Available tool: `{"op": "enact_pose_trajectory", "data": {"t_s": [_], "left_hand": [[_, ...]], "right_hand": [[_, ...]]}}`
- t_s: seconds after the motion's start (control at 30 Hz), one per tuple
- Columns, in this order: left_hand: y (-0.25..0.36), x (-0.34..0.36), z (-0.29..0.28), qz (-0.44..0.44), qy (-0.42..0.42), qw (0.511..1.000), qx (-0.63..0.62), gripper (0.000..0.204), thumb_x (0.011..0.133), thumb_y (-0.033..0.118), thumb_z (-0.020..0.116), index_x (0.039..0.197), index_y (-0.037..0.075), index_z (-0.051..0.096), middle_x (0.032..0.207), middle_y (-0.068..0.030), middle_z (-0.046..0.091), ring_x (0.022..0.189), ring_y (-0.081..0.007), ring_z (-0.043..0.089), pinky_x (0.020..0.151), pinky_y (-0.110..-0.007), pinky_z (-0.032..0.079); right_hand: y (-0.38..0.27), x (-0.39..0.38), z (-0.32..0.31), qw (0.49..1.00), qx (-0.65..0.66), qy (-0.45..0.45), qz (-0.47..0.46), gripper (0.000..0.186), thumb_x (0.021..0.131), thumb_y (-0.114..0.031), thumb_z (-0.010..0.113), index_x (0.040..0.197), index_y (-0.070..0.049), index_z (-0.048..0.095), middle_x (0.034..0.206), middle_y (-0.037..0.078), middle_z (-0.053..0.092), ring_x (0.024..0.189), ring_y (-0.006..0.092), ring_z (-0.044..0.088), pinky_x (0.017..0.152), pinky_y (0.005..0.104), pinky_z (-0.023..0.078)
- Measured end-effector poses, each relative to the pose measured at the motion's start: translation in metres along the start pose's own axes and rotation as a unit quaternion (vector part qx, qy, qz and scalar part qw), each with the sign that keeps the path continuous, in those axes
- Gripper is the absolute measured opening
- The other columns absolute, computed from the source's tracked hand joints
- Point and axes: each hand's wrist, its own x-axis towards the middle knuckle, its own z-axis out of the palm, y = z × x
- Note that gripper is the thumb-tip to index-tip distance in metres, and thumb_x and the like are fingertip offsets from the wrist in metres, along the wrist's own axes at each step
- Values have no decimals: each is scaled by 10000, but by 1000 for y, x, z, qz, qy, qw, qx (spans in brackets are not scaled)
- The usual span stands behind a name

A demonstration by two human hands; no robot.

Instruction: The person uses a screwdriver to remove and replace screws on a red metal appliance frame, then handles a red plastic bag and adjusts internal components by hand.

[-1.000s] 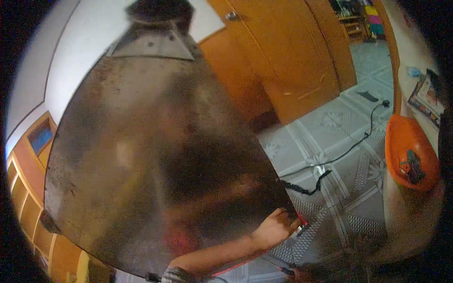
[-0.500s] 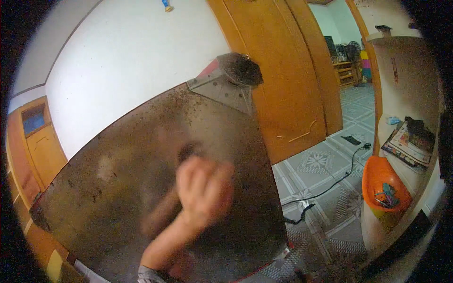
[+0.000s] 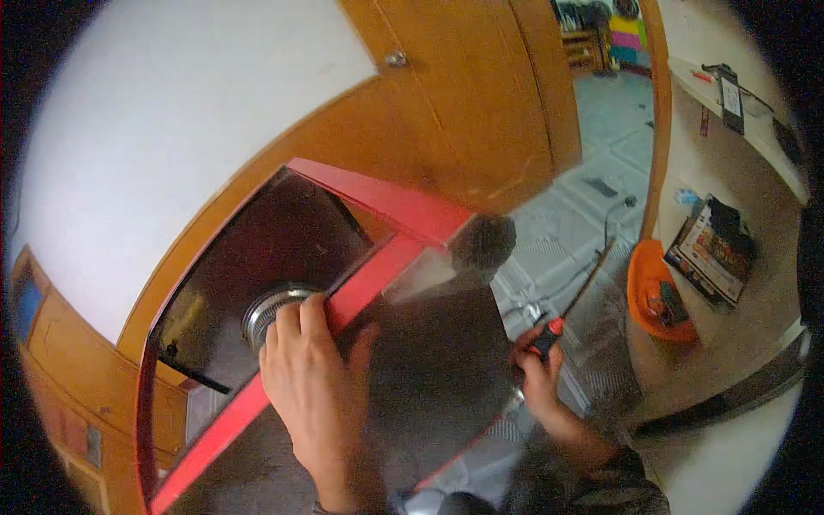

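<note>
A large dark panel [image 3: 429, 352] with a red edge bar [image 3: 369, 287] stands tilted before me. My left hand [image 3: 309, 369] is closed over this bar, fingers on the far side and thumb on the near side. Just past its fingertips, a round ribbed metal ring [image 3: 283, 305] sits by the glossy dark face [image 3: 257, 232]. To the right of the panel, my right hand [image 3: 545, 378] is wrapped round the red and black handle of a screwdriver [image 3: 549, 336]. Its thin shaft seems to point up and away, crossing the cable's line. A dark rounded foot [image 3: 485, 245] sticks out at the panel's corner.
Behind the panel are a white wall [image 3: 206, 103] and a wooden door [image 3: 463, 103]. A black cable [image 3: 607, 225] lies on the patterned tile floor [image 3: 536, 257]. At the right, an orange basin [image 3: 648, 287] holds small items, beside a shelf unit [image 3: 687, 172] and a printed box [image 3: 712, 249].
The panel has swung from showing its broad dirty side to showing its red edge and glossy face. My left hand now grips the bar; the right hand now shows with the screwdriver.
</note>
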Motion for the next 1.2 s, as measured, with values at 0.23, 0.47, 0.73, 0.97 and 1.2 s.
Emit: {"op": "enact_pose_trajectory", "data": {"t_s": [0.23,0.47,0.73,0.97,1.2], "left_hand": [[-25,64,7,105,-264,955,-90,563,678,267,769,1096,6,497,892,-224,607,879,-415,579,762,-462,453],[-29,86,1,136,-396,893,-166,481,728,206,697,1093,-9,467,890,-279,612,859,-441,597,720,-453,481],[-31,80,8,96,-437,869,-211,349,724,130,667,1012,7,513,823,-202,619,779,-346,621,677,-393,481],[-27,71,2,110,-395,889,-202,306,734,172,664,959,21,522,756,-213,621,726,-399,622,611,-432,486],[-18,74,3,96,-414,887,-178,359,753,226,678,1008,29,519,758,-205,625,704,-405,624,609,-452,495]], "right_hand": [[-139,17,90,988,116,77,65,226,739,-42,695,859,-63,505,763,-8,503,712,80,482,611,230,414],[-161,9,156,981,93,90,143,213,770,-12,708,871,-57,526,803,-22,544,720,65,518,633,233,450],[-187,16,170,952,80,148,254,386,709,-137,712,1030,-38,521,808,31,581,721,141,550,705,307,467],[-176,12,167,961,53,120,242,378,701,-122,685,1031,-42,520,810,39,583,728,155,559,690,315,476],[-183,15,160,963,48,133,228,155,745,-78,660,864,-32,573,752,-17,585,683,60,542,592,248,446]]}}
